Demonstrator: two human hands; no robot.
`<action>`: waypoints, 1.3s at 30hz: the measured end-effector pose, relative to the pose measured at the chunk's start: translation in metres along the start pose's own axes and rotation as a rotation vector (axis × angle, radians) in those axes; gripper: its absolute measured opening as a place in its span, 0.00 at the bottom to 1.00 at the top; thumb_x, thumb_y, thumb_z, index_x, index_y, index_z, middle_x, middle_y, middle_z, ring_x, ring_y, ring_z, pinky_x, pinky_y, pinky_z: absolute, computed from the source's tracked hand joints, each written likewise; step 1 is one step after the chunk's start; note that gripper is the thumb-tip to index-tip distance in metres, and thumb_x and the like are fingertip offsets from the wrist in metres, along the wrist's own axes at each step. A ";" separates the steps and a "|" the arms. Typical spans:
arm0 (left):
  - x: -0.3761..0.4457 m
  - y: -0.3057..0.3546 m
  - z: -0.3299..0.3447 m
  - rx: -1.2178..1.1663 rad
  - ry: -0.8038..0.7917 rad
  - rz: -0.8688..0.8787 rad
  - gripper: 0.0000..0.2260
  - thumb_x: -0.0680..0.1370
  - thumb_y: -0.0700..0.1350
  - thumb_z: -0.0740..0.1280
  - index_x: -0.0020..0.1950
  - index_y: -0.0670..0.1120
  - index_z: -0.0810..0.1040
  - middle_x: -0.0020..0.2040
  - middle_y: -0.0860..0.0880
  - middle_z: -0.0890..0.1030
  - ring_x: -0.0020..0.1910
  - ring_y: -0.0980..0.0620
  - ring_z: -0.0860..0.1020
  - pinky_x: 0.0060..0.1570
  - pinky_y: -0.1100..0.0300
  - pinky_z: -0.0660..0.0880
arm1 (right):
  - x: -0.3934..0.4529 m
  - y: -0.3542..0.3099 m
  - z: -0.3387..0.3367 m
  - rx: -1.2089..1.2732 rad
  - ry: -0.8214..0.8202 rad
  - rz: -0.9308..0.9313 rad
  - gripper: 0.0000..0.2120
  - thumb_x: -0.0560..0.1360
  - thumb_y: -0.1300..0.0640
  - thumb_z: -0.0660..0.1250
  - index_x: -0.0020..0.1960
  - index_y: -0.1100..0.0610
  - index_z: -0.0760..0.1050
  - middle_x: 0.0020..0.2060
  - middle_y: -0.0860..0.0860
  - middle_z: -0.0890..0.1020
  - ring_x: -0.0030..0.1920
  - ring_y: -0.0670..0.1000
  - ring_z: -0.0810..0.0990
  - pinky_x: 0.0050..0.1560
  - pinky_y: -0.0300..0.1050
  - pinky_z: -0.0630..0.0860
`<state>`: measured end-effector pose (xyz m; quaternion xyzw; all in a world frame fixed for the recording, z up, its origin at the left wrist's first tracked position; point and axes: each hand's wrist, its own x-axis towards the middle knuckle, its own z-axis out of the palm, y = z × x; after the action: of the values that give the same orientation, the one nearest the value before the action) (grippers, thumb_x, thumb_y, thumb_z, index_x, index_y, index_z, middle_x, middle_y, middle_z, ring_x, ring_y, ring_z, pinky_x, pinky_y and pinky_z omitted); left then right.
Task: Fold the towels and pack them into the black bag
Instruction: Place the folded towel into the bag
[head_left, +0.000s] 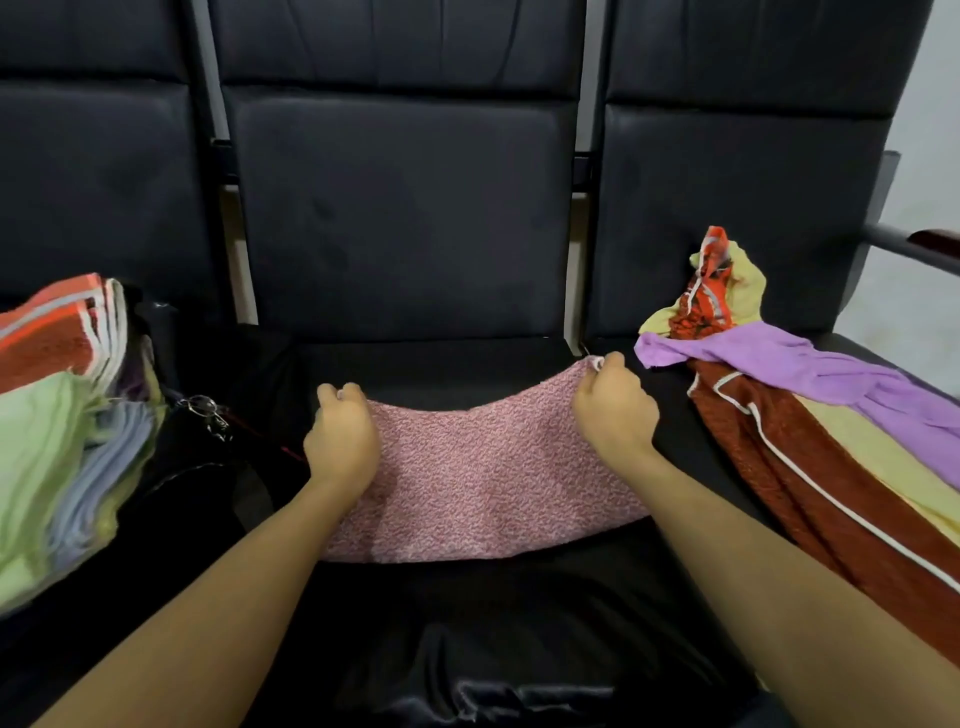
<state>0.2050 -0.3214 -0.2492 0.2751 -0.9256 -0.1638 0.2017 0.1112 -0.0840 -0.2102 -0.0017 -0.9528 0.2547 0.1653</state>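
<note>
Single head view, looking forward and down, close over black seat (431, 364) and forearms.

A row of three dark padded seats (400, 218) with upright backrests spans the view, separated by narrow gaps showing a pale wall (930, 130). A metal armrest (906, 244) with a dark reddish pad projects at the far right. A keyring (205, 408) lies on the left seat.

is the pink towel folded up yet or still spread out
Spread out: the pink towel lies stretched between left hand and right hand.
</note>
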 end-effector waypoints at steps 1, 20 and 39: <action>-0.001 -0.001 0.003 0.046 -0.029 0.001 0.11 0.78 0.35 0.56 0.59 0.37 0.71 0.58 0.37 0.69 0.50 0.37 0.73 0.45 0.46 0.71 | 0.002 -0.001 0.002 -0.031 0.008 -0.006 0.11 0.80 0.58 0.54 0.59 0.62 0.69 0.53 0.59 0.79 0.54 0.61 0.77 0.51 0.51 0.68; -0.047 -0.001 0.012 0.828 -0.249 0.122 0.23 0.80 0.44 0.55 0.73 0.37 0.55 0.64 0.37 0.71 0.59 0.42 0.71 0.54 0.55 0.68 | -0.058 0.010 0.055 -0.369 -0.621 -0.592 0.27 0.81 0.42 0.46 0.78 0.44 0.44 0.78 0.50 0.43 0.77 0.53 0.43 0.73 0.59 0.38; -0.041 0.008 0.027 0.268 -0.275 0.191 0.24 0.79 0.38 0.54 0.74 0.49 0.56 0.60 0.40 0.68 0.54 0.40 0.74 0.56 0.50 0.68 | -0.046 0.028 0.036 -0.526 -0.519 -0.535 0.26 0.80 0.39 0.43 0.77 0.41 0.44 0.78 0.52 0.47 0.77 0.55 0.45 0.70 0.67 0.38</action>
<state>0.2203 -0.2867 -0.2808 0.1854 -0.9798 -0.0556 0.0497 0.1409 -0.0808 -0.2680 0.2662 -0.9620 -0.0558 -0.0251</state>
